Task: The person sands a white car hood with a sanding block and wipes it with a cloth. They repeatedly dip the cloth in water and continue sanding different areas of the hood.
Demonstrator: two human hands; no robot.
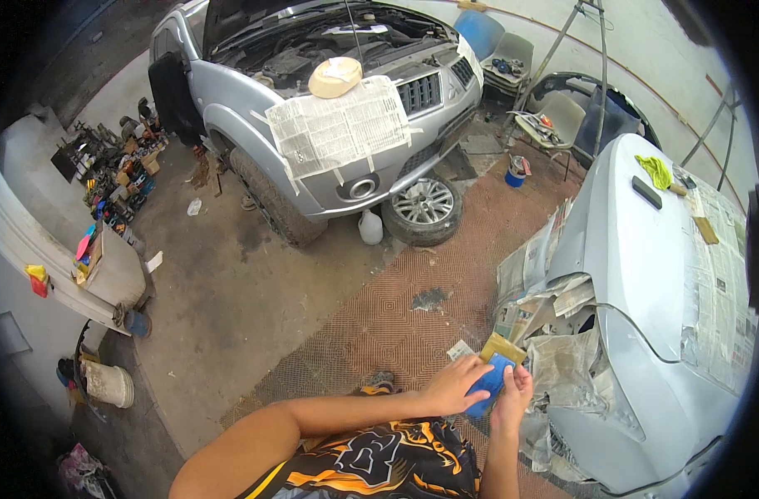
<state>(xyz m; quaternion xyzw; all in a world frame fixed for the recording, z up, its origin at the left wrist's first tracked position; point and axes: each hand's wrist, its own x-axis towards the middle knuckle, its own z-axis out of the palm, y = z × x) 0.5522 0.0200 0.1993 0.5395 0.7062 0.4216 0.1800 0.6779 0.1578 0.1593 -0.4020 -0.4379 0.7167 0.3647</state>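
Near five o'clock in the view, a blue pad (494, 374) sits between both hands, with a tan sheet (506, 349) showing at its one o'clock end; the right hand (512, 397) grasps its right edge, thumb against the face, while the left hand (448, 389) lays loosely stretched fingers over its left side (whether they grip, I cannot tell). Toward two o'clock from the pad stands a pale car body (625, 237) partly covered in newspaper (720, 287), and toward eleven o'clock a loose wheel (423, 205) lies by a silver vehicle (313, 198)
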